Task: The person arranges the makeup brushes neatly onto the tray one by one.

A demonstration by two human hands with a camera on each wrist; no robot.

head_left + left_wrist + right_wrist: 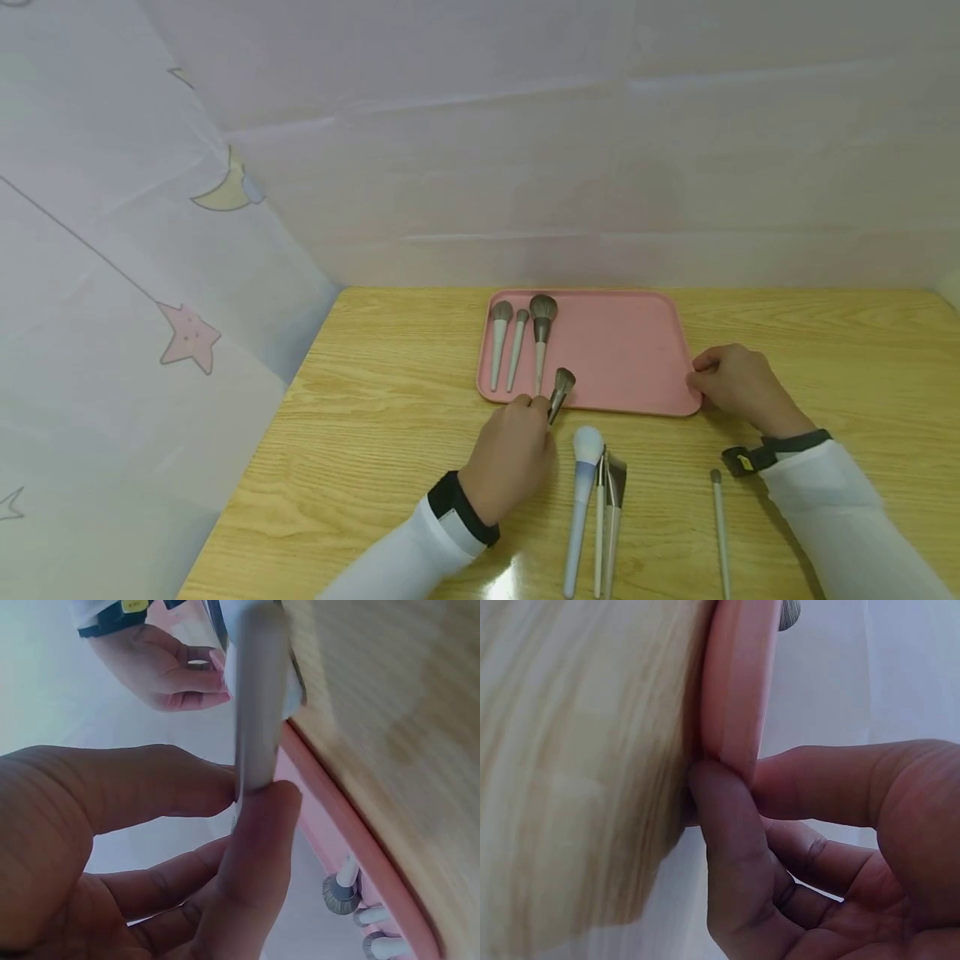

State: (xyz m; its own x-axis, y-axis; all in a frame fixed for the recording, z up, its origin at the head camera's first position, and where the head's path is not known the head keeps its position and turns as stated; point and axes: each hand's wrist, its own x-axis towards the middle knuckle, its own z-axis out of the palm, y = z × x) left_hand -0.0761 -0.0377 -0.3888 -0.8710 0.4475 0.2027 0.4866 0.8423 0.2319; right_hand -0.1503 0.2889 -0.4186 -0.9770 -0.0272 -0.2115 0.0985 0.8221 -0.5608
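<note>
My left hand [512,454] pinches a makeup brush [561,388] with dark bristles, its head over the front rim of the pink tray [622,350]. In the left wrist view, thumb and index finger meet on its pale handle [259,705]. At the tray's front right corner my right hand [738,387] grips the rim; the right wrist view has thumb and finger on either side of that edge [739,682]. Three makeup brushes lie side by side at the tray's left: one short [499,342], one slim [517,346], one with a large dark head [543,312].
In front of the tray, a white-headed brush [583,492], a thin brush [600,525] and a flat-headed brush [615,500] lie close together on the wooden table [360,417]. Another slim brush [721,533] lies near the right forearm. A cloth-covered wall [487,192] stands behind.
</note>
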